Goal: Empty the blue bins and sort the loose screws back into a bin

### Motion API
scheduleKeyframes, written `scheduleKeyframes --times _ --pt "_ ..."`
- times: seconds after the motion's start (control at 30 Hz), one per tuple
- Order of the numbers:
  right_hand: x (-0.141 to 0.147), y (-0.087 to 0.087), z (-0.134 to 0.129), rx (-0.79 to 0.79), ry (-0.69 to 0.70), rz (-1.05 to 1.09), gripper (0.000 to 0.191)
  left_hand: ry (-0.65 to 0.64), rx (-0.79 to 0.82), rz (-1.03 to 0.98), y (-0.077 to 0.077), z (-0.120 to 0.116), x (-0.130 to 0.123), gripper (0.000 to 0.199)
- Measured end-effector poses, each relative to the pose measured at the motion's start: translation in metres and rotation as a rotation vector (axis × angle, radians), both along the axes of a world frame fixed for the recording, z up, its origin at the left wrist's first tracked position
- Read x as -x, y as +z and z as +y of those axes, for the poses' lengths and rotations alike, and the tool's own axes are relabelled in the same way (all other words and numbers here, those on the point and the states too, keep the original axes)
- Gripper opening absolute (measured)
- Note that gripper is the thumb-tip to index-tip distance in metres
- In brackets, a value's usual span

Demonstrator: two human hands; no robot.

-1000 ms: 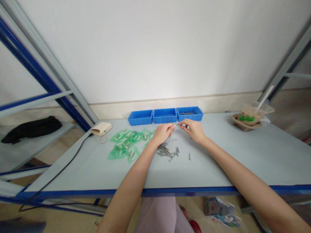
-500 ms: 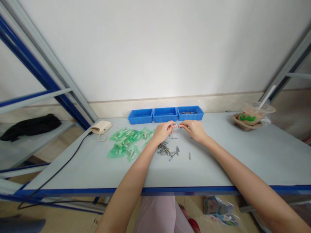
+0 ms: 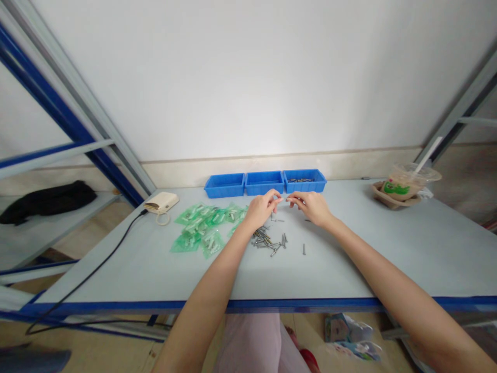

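Note:
My left hand [image 3: 263, 209] and my right hand [image 3: 310, 206] meet fingertip to fingertip above the table, just in front of the blue bins. Both are pinched closed; something small, perhaps whitish, is between the left fingertips, too small to name. What the right fingers hold cannot be made out. Below the hands lies a pile of metal screws [image 3: 267, 242], partly hidden by my left forearm. A single screw [image 3: 304, 249] lies apart on the right. Left of my forearm are several green plastic packets [image 3: 199, 228] with small pieces inside.
Three blue bins stand in a row by the wall; the right bin [image 3: 305, 187] contains screws. A cream-coloured device [image 3: 162, 202] with a black cable sits at the left. On the right, a drink cup [image 3: 402, 186] with a straw stands in a brown holder [image 3: 392, 202].
Both hands stay almost in place, with the fingertips shifting only slightly. The screws and packets lie as before.

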State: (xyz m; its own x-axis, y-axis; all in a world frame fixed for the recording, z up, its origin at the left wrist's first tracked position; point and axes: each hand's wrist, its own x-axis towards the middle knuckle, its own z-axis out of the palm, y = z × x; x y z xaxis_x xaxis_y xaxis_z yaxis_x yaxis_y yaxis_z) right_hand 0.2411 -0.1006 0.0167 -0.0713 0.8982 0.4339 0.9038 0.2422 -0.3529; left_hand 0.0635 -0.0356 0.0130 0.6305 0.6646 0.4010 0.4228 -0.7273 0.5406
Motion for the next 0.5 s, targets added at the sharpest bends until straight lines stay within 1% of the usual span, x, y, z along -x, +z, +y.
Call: scheduleKeyframes --times 0.1,0.33,0.5 --pt "0.0012 0.0009 -0.0008 0.011 -0.006 -0.001 0.032 0.013 0.003 -0.004 0.0014 0.0001 0.0 0.019" --pt "0.0022 0.0023 -0.0011 -0.014 0.004 0.023 0.02 0.008 -0.001 0.005 0.0026 -0.0014 0.0003 0.024" --pt "0.0022 0.0033 -0.0022 -0.013 -0.012 -0.023 0.029 -0.005 0.008 0.021 0.0028 -0.0024 0.0006 0.019"
